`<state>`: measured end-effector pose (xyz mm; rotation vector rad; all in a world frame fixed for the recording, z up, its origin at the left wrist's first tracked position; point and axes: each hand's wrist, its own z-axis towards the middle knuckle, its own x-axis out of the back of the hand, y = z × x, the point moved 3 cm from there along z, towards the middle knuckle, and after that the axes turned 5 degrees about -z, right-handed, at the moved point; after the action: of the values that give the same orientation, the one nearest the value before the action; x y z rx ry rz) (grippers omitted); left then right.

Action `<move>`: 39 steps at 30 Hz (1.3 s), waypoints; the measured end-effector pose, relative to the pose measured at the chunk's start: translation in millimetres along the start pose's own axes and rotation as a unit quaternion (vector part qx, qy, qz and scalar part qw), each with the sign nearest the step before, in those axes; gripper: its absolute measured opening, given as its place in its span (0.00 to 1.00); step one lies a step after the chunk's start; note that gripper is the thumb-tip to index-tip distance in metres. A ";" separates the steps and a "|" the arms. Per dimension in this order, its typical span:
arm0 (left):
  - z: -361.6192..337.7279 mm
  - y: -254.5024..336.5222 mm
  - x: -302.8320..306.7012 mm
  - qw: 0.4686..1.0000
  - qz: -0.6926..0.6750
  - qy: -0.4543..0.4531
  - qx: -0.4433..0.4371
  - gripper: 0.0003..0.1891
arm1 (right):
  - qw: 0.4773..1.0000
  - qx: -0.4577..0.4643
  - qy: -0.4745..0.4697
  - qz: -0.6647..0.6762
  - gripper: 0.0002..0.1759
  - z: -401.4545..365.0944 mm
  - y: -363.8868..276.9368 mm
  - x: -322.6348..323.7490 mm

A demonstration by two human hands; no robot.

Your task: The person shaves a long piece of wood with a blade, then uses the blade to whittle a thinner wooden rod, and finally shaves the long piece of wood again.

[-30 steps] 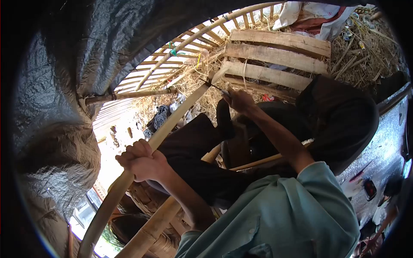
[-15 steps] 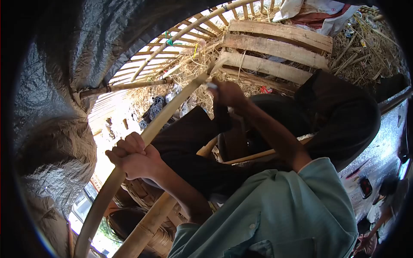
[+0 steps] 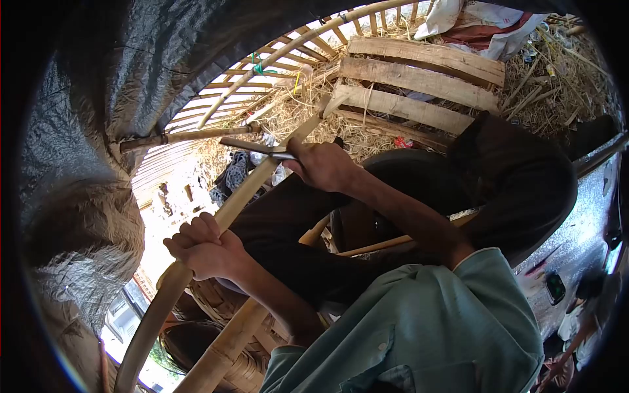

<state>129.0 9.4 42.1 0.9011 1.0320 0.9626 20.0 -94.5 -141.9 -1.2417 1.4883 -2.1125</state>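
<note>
A long split bamboo strip [image 3: 244, 193] runs slantwise from the lower left up toward a slatted wooden crate. My left hand [image 3: 208, 250] is closed around its middle. Higher up, my right hand [image 3: 324, 167] is wrapped round the handle of a knife [image 3: 249, 145]. The knife's dark blade lies across the strip and points left; most of the handle is hidden in my fingers. At the strip's upper end a pale, freshly cut part shows. My dark-trousered legs are beneath the strip.
The slatted wooden crate [image 3: 419, 82] lies on straw [image 3: 557, 85] at the back. A bamboo slat fence [image 3: 229, 98] curves along the left, beside dark plastic sheeting [image 3: 78, 164]. A thick bamboo pole [image 3: 226, 344] and woven baskets [image 3: 219, 298] are at lower left.
My right hand has come down and nearer along the strip, and the knife blade now shows across it. My left hand keeps its hold, almost in the same place.
</note>
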 end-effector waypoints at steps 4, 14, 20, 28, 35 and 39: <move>-3.6 -1.6 -11.8 0.997 -0.072 -0.011 -0.003 0.23 | 0.998 -0.034 0.052 0.016 0.18 -16.2 88.8 -28.9; 9.9 -8.4 6.7 0.998 -0.052 0.021 0.028 0.20 | 0.969 -0.243 -0.010 -0.031 0.20 -32.5 138.3 -48.9; 3.6 -4.5 -13.8 0.999 -0.025 0.029 0.006 0.22 | 0.998 -0.043 -0.037 0.028 0.16 15.2 36.3 -11.3; 18.0 -9.3 2.1 0.998 0.028 0.059 -0.017 0.22 | 0.972 -0.179 -0.008 -0.152 0.18 -2.2 211.0 -48.4; 20.0 -0.8 5.5 0.982 0.125 0.132 -0.049 0.21 | 0.967 -0.236 -0.083 -0.051 0.20 -14.8 173.8 -55.7; 22.2 -0.3 11.7 0.981 0.144 0.116 -0.058 0.21 | 0.992 -0.063 -0.102 0.039 0.19 11.0 108.3 -41.0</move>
<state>152.7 17.1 44.5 0.8700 1.0452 1.3830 26.7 -122.1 -254.7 -1.3747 1.5704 -1.8060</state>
